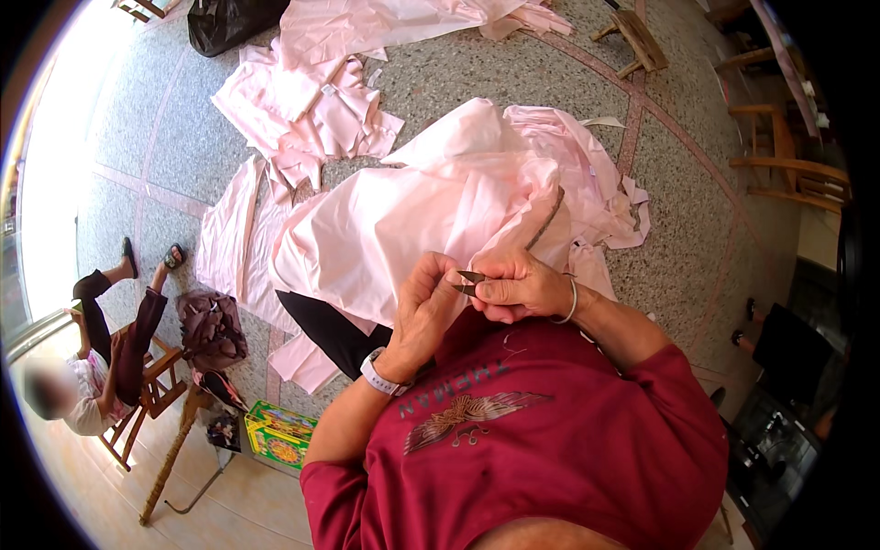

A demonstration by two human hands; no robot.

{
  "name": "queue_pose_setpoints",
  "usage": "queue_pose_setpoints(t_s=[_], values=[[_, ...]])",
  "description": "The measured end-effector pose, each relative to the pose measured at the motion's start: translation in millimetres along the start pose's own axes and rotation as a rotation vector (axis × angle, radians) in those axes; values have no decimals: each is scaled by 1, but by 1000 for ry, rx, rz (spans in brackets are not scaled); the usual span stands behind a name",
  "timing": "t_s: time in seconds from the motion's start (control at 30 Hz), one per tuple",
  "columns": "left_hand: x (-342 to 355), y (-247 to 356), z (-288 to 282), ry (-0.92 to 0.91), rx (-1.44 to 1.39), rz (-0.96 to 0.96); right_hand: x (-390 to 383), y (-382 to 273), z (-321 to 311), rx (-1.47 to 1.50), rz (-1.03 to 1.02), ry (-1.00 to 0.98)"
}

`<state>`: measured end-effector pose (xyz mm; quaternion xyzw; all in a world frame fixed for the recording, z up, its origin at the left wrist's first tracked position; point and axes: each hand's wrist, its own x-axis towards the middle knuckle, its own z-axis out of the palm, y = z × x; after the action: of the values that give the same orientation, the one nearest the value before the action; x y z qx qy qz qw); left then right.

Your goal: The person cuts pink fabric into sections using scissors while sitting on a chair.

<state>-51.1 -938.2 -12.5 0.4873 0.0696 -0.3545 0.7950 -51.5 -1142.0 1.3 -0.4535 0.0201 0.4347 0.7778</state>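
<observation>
My right hand (pixel 521 284) is closed around a small pair of thread snips (pixel 469 281), dark-bladed and pointing left. Close to the blade tips, my left hand (pixel 425 307) has its thumb and fingers pinched together. Whatever lies in that pinch is too small to make out. A large pale pink cloth (pixel 367 234) spreads over my lap and away from me, passing just behind both hands. Along its right part runs a dark narrow strip (pixel 546 220). Black fabric (pixel 321 330) shows beneath the cloth, beside my left forearm.
More pink pieces (pixel 298 115) lie heaped on the speckled floor ahead, near a black plastic bag (pixel 234 23). A person (pixel 101 367) sits on a wooden chair at left. A green and yellow box (pixel 280 434) stands by my left elbow. Wooden stool (pixel 632 44) far right.
</observation>
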Motion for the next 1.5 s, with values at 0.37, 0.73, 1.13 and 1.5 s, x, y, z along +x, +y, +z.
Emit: queue_pose_setpoints(t_s=[0.37, 0.73, 1.13, 1.5], values=[[-5, 14, 5, 13, 179, -40, -16, -10, 13, -390, -341, 44], [-4, 21, 12, 7, 343, 88, -29, -13, 16, -290, -349, 27], [8, 5, -5, 174, 524, 130, -49, -40, 37, -304, -803, -145], [0, 14, -9, 224, 516, 142, -24, -63, -46, -990, -546, 475]])
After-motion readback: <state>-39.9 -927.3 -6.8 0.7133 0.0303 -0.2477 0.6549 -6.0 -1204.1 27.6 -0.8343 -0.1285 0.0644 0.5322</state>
